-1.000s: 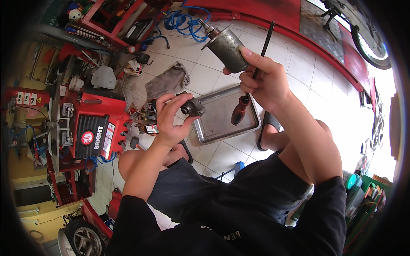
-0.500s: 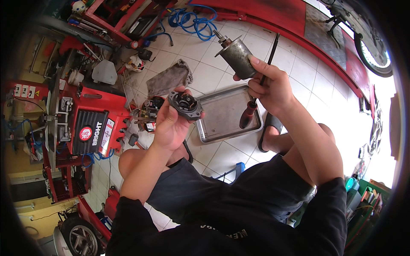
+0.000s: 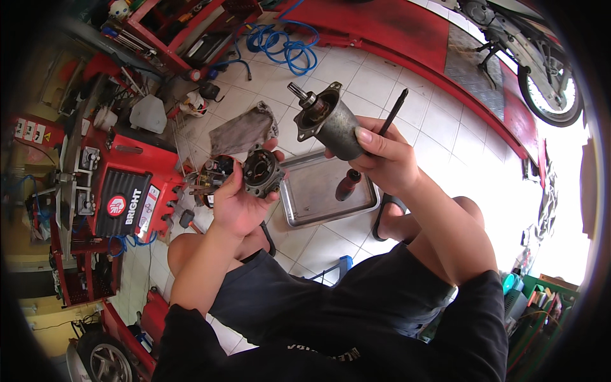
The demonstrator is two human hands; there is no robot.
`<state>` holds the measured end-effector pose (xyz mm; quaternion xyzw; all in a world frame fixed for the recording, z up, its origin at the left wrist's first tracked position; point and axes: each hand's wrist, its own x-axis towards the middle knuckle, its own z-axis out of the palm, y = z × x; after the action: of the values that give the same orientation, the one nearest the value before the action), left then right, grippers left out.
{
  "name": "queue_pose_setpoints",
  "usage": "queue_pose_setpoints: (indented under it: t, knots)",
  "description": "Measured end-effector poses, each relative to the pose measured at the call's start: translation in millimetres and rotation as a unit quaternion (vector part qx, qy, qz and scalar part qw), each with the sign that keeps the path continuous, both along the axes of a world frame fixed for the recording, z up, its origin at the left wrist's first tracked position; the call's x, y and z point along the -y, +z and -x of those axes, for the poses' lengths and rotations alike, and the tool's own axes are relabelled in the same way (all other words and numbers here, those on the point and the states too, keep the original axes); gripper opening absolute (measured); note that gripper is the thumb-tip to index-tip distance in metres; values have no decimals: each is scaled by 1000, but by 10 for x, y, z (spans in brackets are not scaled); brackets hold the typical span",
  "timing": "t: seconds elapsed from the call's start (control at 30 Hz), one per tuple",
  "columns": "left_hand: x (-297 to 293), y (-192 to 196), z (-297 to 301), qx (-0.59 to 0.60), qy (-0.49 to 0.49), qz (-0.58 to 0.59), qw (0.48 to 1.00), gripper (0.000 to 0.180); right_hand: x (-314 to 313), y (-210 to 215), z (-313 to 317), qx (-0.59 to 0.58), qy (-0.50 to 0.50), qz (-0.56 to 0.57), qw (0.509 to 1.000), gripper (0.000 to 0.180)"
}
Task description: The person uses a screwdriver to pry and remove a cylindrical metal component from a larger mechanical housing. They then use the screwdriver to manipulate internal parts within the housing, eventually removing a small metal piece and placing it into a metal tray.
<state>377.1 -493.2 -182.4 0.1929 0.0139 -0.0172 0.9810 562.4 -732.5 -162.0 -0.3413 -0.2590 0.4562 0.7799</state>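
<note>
My left hand [image 3: 237, 205] is closed around a dark round motor end cover [image 3: 263, 172], its open inner side turned partly upward. Slightly higher and to the right, my right hand [image 3: 391, 159] grips a grey cylindrical motor housing [image 3: 344, 132]. A splined metal shaft [image 3: 301, 94] sticks out of the housing's flanged open end, pointing up and left. The same right hand also holds a screwdriver [image 3: 348, 185], its dark red handle below the fingers and its black blade above them. Housing and cover are apart. Some fingers of the right hand are hidden behind the housing.
Below my hands a metal tray [image 3: 312, 200] lies on the tiled floor between my feet. Behind it are a grey rag [image 3: 245, 127] and a coiled blue hose [image 3: 289, 51]. A red machine [image 3: 137, 184] stands at left, a red lift platform [image 3: 394, 32] with a motorcycle at far right.
The housing has tilted so its flanged open end shows more toward me. The end cover has turned in my left hand, and the whole view has shifted a little.
</note>
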Motion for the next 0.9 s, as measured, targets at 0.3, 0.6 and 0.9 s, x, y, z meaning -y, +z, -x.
queue_pose_setpoints:
  t: [0.3, 0.6, 0.9]
  knots:
    - [67, 115, 48, 42, 4, -45, 998, 75, -48, 92, 101, 23, -22, 59, 998, 55]
    - [92, 199, 108, 16, -7, -150, 988, 89, -56, -11, 38, -6, -14, 46, 999, 48]
    - [151, 285, 152, -37, 20, -266, 963, 96, -109, -40, 53, 1, -13, 68, 998, 45]
